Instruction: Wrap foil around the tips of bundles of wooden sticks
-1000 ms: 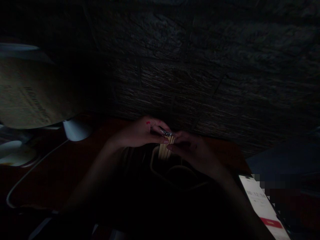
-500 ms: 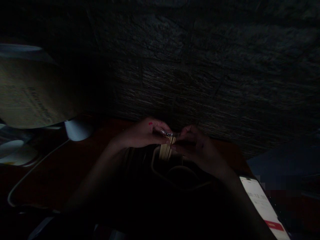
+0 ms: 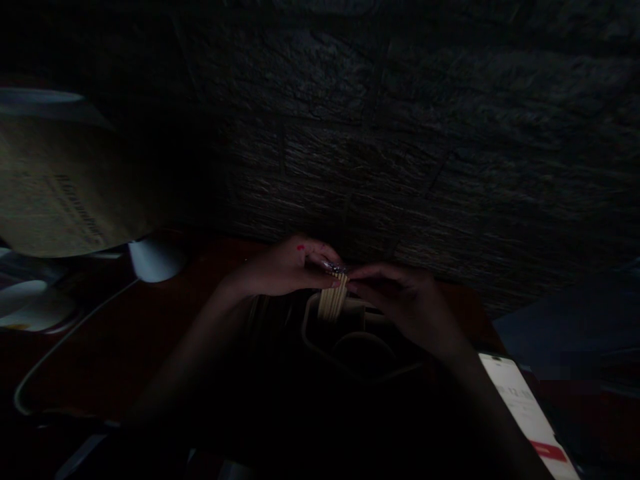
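My left hand (image 3: 290,268) is closed around the upper part of a bundle of thin, pale wooden sticks (image 3: 331,304), with the thumb across its near side. A shiny, crinkled bit of wrapper (image 3: 332,267) shows at the top of the bundle, between the fingers. From the other side, my right hand (image 3: 413,297) pinches at the top right edge of the sticks with thumb and forefinger. Below both hands is a dark container (image 3: 306,337) with inner dividers. The lower ends of the sticks reach its rim; darkness hides whether they rest inside.
A rough stone-like wall (image 3: 325,133) rises behind the reddish-brown table (image 3: 200,267). At left are a tan lampshade-like object (image 3: 65,180) with printing, a white cup-like piece (image 3: 155,260) and a white cable (image 3: 65,337). A lit phone (image 3: 523,407) lies at right.
My right hand's fingers have straightened and shifted slightly, from curled near the wrapper to a pinch at the bundle's edge. My left hand and the sticks stay in place.
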### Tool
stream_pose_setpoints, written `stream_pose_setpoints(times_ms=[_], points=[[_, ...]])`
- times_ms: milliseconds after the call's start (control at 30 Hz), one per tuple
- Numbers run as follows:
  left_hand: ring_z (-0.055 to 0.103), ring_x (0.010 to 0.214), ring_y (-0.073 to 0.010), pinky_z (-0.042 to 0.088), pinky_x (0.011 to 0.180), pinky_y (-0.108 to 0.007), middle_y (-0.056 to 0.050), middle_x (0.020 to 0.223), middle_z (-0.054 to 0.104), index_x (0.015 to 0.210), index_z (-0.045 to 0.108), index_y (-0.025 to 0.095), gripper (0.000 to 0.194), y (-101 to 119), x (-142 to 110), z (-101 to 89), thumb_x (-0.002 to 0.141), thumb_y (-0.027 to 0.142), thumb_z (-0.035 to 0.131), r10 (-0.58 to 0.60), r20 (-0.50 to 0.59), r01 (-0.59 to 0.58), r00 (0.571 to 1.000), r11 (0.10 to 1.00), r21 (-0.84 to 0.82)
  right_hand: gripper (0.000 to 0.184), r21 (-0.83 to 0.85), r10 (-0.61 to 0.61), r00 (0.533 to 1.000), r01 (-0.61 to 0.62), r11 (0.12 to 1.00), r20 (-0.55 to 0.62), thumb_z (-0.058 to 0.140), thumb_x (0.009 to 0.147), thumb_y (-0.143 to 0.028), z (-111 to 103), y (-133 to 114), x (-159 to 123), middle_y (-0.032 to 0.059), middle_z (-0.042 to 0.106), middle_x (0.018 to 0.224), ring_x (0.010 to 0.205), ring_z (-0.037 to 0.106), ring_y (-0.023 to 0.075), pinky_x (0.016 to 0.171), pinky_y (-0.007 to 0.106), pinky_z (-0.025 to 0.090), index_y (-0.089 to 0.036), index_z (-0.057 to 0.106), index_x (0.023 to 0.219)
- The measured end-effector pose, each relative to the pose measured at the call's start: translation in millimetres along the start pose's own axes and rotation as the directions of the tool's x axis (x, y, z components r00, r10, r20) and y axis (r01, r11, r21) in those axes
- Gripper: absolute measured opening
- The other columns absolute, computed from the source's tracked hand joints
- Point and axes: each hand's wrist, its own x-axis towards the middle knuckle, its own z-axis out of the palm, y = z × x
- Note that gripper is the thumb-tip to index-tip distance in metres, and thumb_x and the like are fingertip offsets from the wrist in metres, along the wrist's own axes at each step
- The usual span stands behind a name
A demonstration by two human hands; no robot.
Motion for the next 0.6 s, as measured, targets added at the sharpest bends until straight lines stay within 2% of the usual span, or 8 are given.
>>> stream_pose_setpoints(times_ms=[233, 600], points=[[0.071, 0.086, -0.0139, 0.053, 0.077, -0.024, -0.004, 0.095, 0.077, 0.099, 0.071, 0.014, 0.020, -1.1, 0.2, -0.4, 0.080, 0.021, 0.073, 0.014, 0.015, -0.014, 1.000, 1.000, -0.010, 0.015, 0.017, 0.005, 0.999, -0.004, 1.000, -0.035, 0.073, 0.084, -0.021, 1.0, -1.1, 0.3, -0.0036, 0.079, 0.099, 0.094, 0.073, 0.0195, 0.090, 0.037, 0.057, -0.030, 0.077, 0.096], [0.071, 0.087, -0.0133, 0.052, 0.075, -0.022, -0.004, 0.096, 0.077, 0.100, 0.070, 0.014, 0.020, -1.3, 0.6, 0.2, 0.081, 0.020, 0.072, 0.015, 0.022, -0.015, 1.000, 1.000, -0.015, 0.015, -0.093, -0.060, 0.998, 0.058, 0.994, -0.018, 0.071, 0.087, -0.024, -0.4, 3.8, 0.0, -0.0042, 0.079, 0.103, 0.095, 0.073, 0.0190, 0.091, 0.037, 0.056, -0.031, 0.076, 0.099]])
